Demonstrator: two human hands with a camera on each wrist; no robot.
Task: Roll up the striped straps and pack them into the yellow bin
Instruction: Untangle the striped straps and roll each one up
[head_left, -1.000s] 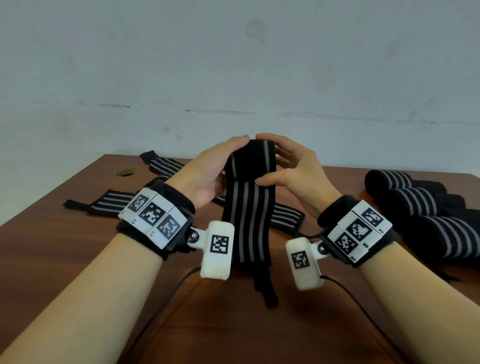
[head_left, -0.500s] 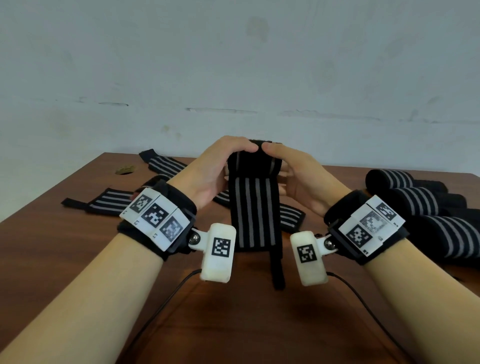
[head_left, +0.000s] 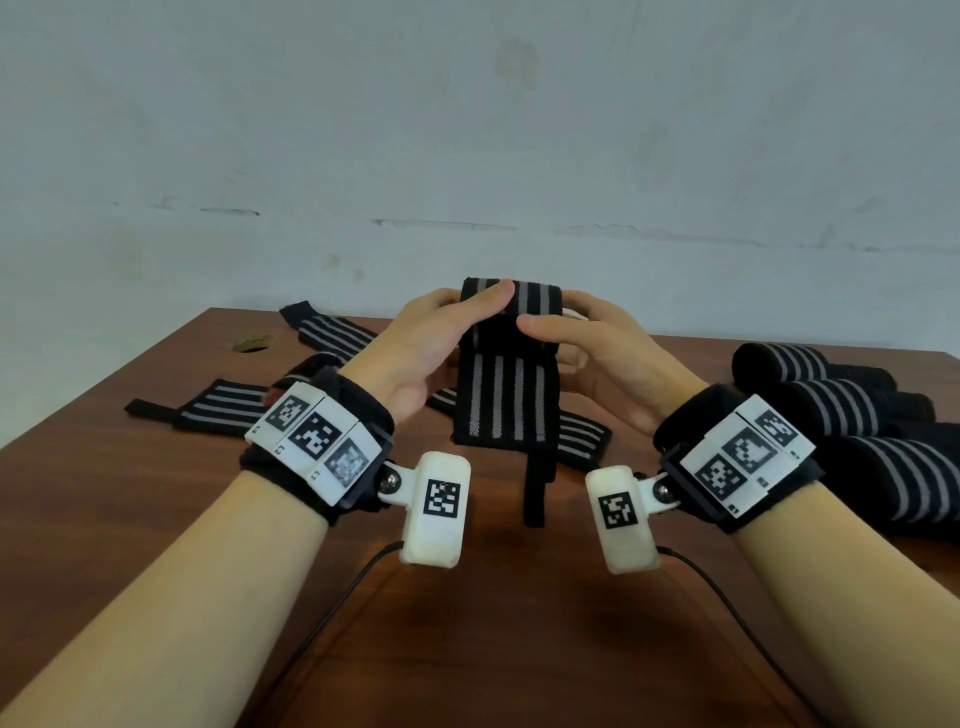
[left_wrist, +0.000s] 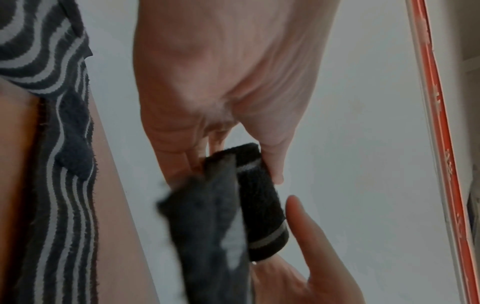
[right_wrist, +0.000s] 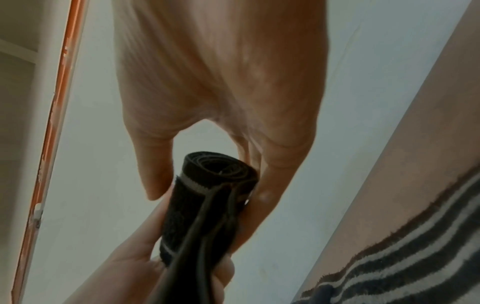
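A black strap with grey stripes (head_left: 506, 400) is held up over the table between both hands. Its top is wound into a roll (head_left: 524, 299); the rest hangs down flat and ends in a thin black tail. My left hand (head_left: 457, 322) curls over the roll's left end. My right hand (head_left: 558, 319) pinches the right end, thumb in front and fingers behind. The right wrist view shows the spiral end of the roll (right_wrist: 218, 170) between thumb and fingers. The left wrist view shows the roll (left_wrist: 259, 197) under the left thumb. No yellow bin is in view.
Flat loose straps (head_left: 218, 410) (head_left: 327, 330) (head_left: 576, 436) lie on the brown table (head_left: 156, 493) at the left and under the hands. Rolled straps (head_left: 779, 364) (head_left: 893, 478) are grouped at the right edge. A small hole (head_left: 252, 343) marks the far left of the table. Thin cables (head_left: 337, 597) run from the wrists.
Both hands have turned the roll, so it has grown thicker. The hanging part is shorter and its tail has risen higher above the table.
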